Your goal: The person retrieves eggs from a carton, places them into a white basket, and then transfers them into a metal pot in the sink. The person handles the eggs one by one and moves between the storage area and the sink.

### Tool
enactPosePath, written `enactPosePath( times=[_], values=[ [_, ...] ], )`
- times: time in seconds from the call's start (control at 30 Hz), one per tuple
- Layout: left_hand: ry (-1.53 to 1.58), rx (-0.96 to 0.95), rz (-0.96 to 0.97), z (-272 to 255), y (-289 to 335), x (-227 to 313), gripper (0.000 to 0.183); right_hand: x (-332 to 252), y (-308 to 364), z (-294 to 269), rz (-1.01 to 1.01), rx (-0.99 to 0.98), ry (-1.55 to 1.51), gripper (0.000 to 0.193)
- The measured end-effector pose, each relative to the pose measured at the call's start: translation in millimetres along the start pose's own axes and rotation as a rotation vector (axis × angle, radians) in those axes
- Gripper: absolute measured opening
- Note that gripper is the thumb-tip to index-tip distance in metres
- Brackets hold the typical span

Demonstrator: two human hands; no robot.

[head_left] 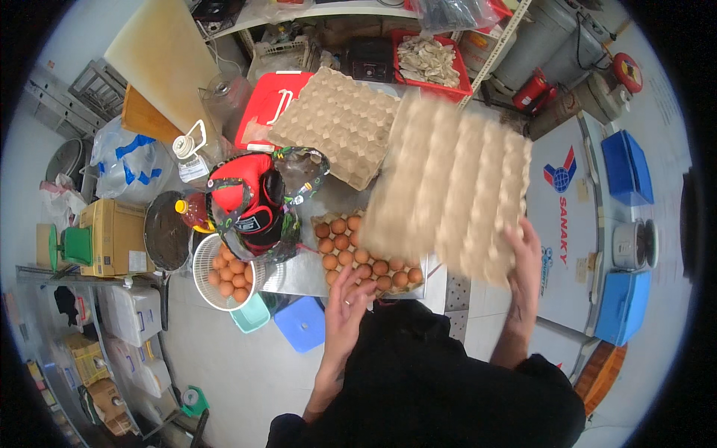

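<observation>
Clock directions are taken about the egg tray (317, 221), with 12 o'clock away from the wearer. The egg tray is placed on the table (300, 278) and is loaded with brown eggs (340, 242). At 1 to 2 o'clock, an empty tray (448, 187), blurred, is held raised and tilted, its lower part covering part of the egg tray from view. Its 4 o'clock edge is grasped by the fingers of the right hand (524, 252). The left hand (345, 308) is positioned at 7 o'clock, fingers released and loosely bent; whether the eggs are touched cannot be told. A spare tray (336, 123) is located at 12 o'clock, a bag (258, 198) at 10, and an egg-filled basket (203, 272) at 9.
</observation>
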State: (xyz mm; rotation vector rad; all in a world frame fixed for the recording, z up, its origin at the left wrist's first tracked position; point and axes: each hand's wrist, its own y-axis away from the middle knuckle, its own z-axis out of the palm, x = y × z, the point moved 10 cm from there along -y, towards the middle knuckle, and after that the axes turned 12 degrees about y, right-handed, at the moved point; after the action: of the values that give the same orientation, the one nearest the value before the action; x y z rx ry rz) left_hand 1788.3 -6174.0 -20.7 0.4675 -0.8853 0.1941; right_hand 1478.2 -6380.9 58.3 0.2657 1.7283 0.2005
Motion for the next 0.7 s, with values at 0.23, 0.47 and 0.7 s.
enactPosePath(
  times=[0.23,0.47,0.7],
  values=[
    [-0.403,0.09,0.009,-47.0,-4.3,-5.7,0.04,3.5,-138.0,173.5,-0.324,0.211,0.053,0.052],
    [-0.537,0.221,0.015,-100.4,23.5,7.8,0.039,43.4,-146.5,309.8,-0.214,0.188,0.306,0.085],
    [-0.538,0.261,0.022,-116.6,30.2,-11.8,0.037,20.6,-141.0,279.6,-0.323,-0.004,0.748,0.069]
  ],
)
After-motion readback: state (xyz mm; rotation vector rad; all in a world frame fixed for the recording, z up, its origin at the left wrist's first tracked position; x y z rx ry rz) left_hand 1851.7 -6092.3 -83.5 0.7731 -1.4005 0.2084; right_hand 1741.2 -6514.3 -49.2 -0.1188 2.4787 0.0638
